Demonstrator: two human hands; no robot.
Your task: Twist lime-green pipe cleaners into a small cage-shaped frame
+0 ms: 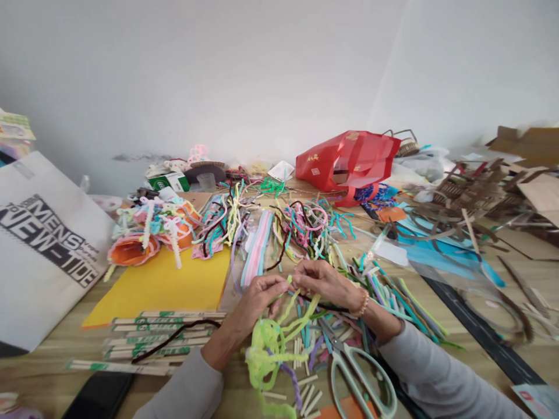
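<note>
My left hand (267, 289) and my right hand (325, 284) meet at the middle of the table. Fingertips of both pinch yellow-green pipe cleaners (301, 326), whose ends show between them. Those stems run down into a looped yellow-green pipe cleaner shape (267, 352) hanging below my hands, and a purple pipe cleaner (292, 381) is twisted into it. Scissors (349, 361) with pale grips lie just below my right hand, blades pointing up toward it. Cut pipe cleaner pieces (310, 398) are scattered around the scissors. A dark brown pipe cleaner (174, 337) lies left of my left wrist.
Wrapped chopsticks (148, 334) and a black phone (98, 396) lie at left, near a yellow sheet (174, 288) and a white bag (48, 250). Pipe cleaner heaps (305, 224) lie ahead. A red bag (323, 157) stands behind; brown woven strips (476, 189) pile up at right.
</note>
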